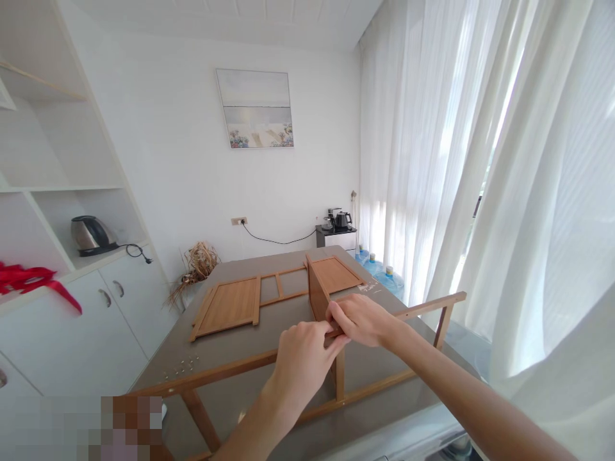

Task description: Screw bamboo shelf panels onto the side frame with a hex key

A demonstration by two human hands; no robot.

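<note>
A long wooden frame (235,367) stands on its edge along the near side of the table. A wooden panel (318,296) stands upright and meets its middle, running away from me. My left hand (303,358) is closed around the frame's top rail at this joint. Just right of it, my right hand (364,318) is closed on the same spot, its fingertips close to the left thumb. The fingers cover the joint, so whether a small fastener is between them cannot be seen.
On the grey table (269,342) lie a left wooden panel (230,306), a ladder-like piece (283,286) and a right wooden panel (339,274). Several small metal fittings (182,367) are scattered at left. Water bottles (389,278) stand by the curtain (408,160); a cabinet (115,307) is at left.
</note>
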